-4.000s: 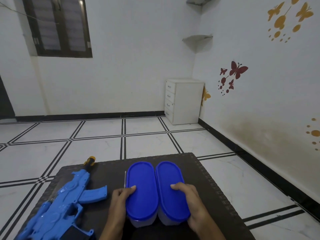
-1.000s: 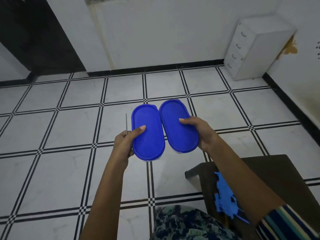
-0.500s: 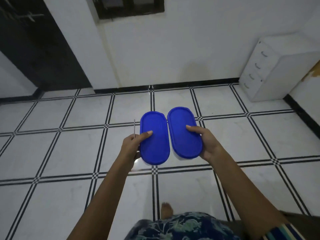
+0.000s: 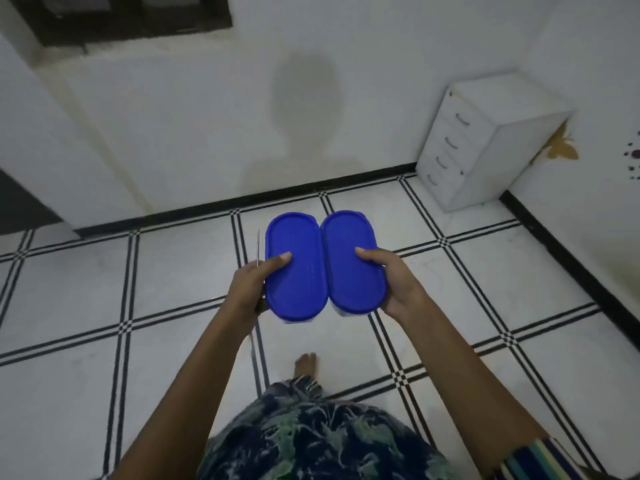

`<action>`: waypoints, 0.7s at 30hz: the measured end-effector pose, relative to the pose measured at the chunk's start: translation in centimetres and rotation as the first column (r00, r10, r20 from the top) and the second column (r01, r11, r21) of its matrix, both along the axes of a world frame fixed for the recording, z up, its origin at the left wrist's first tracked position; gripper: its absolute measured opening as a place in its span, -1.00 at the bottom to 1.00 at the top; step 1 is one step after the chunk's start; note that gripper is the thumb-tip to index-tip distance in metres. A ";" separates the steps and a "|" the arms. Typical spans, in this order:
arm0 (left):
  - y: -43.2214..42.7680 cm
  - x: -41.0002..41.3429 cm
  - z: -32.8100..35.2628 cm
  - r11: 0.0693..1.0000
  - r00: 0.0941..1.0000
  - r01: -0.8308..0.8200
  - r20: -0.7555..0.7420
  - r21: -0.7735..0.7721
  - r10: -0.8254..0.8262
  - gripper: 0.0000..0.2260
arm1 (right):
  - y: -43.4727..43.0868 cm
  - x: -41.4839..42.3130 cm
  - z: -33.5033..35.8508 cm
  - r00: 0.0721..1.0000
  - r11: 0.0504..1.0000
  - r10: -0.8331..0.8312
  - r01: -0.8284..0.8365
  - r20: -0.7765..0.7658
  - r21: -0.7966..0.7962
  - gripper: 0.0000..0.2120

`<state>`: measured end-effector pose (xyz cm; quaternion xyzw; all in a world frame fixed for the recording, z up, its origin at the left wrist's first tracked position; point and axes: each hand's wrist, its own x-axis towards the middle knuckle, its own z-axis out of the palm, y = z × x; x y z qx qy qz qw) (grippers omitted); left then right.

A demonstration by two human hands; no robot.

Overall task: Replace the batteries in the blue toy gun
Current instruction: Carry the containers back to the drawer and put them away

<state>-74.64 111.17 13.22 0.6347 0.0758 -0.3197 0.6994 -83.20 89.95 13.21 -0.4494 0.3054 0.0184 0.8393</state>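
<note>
I carry two oval containers with blue lids side by side in front of me, above the tiled floor. My left hand (image 4: 254,285) grips the left container (image 4: 296,271), thumb on its lid, and also pinches a thin metal rod (image 4: 258,245) that sticks up beside it. My right hand (image 4: 394,282) grips the right container (image 4: 353,261), thumb on the lid. The blue toy gun is out of view.
A white drawer unit (image 4: 485,143) stands in the far right corner against the wall. White floor tiles with black lines (image 4: 104,306) stretch ahead. A bare foot (image 4: 304,363) and patterned clothing (image 4: 311,434) show below my arms. A dark doorway (image 4: 20,206) lies at far left.
I lifted both containers off the dark table and turned away from it; table and toy gun have left the view. The far wall and drawer unit have come closer.
</note>
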 end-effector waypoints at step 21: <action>-39.5 44.1 0.8 0.957 0.958 0.284 -0.051 0.053 -0.281 -0.53 | -35.8 38.4 0.6 0.963 0.963 -0.263 0.266 -0.061 0.035 -0.66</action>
